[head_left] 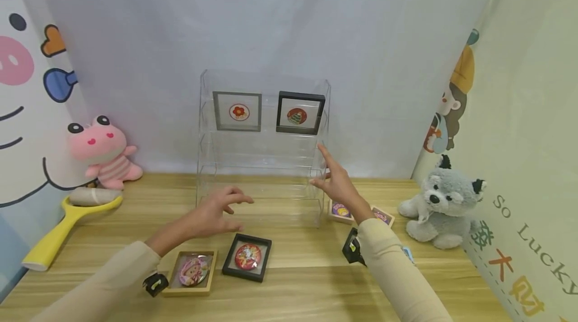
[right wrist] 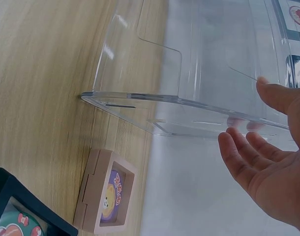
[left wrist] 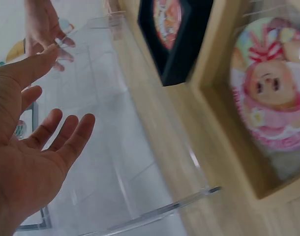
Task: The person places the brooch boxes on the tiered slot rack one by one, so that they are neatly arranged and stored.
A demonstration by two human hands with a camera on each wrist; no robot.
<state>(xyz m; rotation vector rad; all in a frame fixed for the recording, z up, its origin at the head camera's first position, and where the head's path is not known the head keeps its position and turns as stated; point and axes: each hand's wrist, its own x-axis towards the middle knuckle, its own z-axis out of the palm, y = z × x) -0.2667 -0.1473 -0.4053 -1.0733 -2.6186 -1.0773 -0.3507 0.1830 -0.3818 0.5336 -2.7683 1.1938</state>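
A clear acrylic tiered stand [head_left: 262, 161] stands at the back of the table. Its upper tier holds a grey display frame [head_left: 237, 111] with a red flower badge and a black display frame [head_left: 300, 113] with a cake-like picture. My right hand [head_left: 339, 184] is at the stand's right side, fingers and thumb apart and holding nothing; in the right wrist view its thumb and fingers flank the side panel, contact unclear. My left hand [head_left: 214, 214] hovers before the stand, fingers loosely spread and nothing held. Below it lie a wooden frame [head_left: 193, 272] with a pink badge and a black frame [head_left: 247, 257] with a red badge.
Right of the stand lie a light wooden frame [head_left: 340, 210] with a purple badge, another wooden frame [head_left: 381, 215], and a dark frame [right wrist: 27, 206], partly behind my sleeve. A pink plush [head_left: 106, 151] and yellow lint roller [head_left: 58, 231] are left; a grey plush dog [head_left: 444, 206] sits right.
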